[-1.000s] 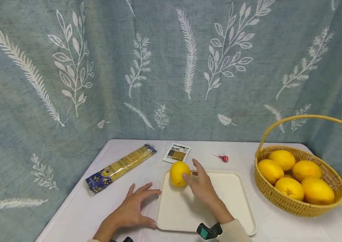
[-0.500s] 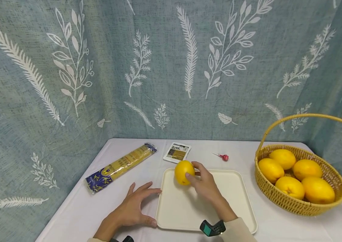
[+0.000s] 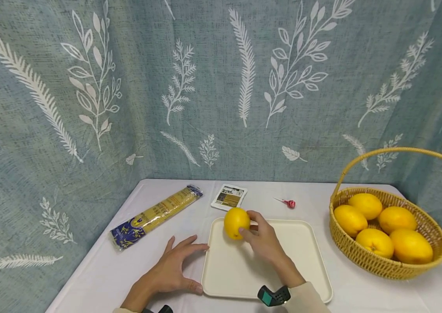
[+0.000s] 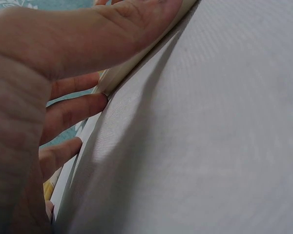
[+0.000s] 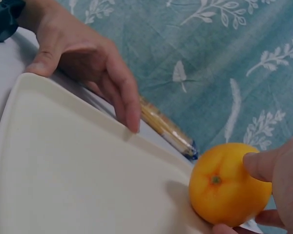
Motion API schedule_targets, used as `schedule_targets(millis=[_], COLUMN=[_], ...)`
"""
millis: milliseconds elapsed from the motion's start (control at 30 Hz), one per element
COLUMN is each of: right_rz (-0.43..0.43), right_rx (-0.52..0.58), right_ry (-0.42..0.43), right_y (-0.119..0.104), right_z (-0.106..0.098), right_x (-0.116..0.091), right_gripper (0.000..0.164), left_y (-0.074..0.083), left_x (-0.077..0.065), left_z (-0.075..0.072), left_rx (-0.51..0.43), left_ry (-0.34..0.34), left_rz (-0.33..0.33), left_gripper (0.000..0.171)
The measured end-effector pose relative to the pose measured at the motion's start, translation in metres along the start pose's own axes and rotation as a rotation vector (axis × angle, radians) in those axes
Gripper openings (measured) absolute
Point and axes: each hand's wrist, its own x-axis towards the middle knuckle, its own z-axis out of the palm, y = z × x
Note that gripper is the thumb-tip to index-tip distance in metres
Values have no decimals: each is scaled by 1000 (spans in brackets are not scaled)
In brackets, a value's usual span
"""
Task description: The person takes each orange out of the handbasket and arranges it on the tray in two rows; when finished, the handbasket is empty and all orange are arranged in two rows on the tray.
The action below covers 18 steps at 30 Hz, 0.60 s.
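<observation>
In the head view my right hand (image 3: 265, 244) pinches a yellow-orange orange (image 3: 236, 223) between thumb and fingers, at the far left corner of a cream rectangular tray (image 3: 232, 276). The right wrist view shows the orange's stem end (image 5: 216, 180) facing the camera and a shadow on the tray beside it. Whether the orange touches the tray I cannot tell. My left hand (image 3: 167, 270) is spread at the tray's left side, thumb and a fingertip touching its edge. In the left wrist view the thumb (image 4: 102, 36) lies along the tray's rim and the other fingers reach past it.
A wicker basket (image 3: 361, 261) with a tall handle and several similar fruits stands on the right. A spaghetti packet (image 3: 156, 217) lies on the left. Behind the tray are a small white-and-brown packet (image 3: 229, 197) and a red lollipop (image 3: 290, 204). A patterned curtain hangs behind.
The right hand shifts the orange a little right, then very slightly back left; its fingers now sit closer round the fruit. The left hand and tray stay in place.
</observation>
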Motion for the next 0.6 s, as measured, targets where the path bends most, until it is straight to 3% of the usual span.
schedule_targets(millis=[367,600], right_rz=[38,18], right_rx=[20,-52], right_ry=[21,91], right_y=[-5,-16], right_z=[-7,-29], right_x=[1,0], right_gripper=[60,58], left_y=[0,0], left_x=[0,0], left_z=[-1,0], left_rx=[13,14], left_ry=[3,-1], left_rz=[-1,-4], left_gripper=[100,100])
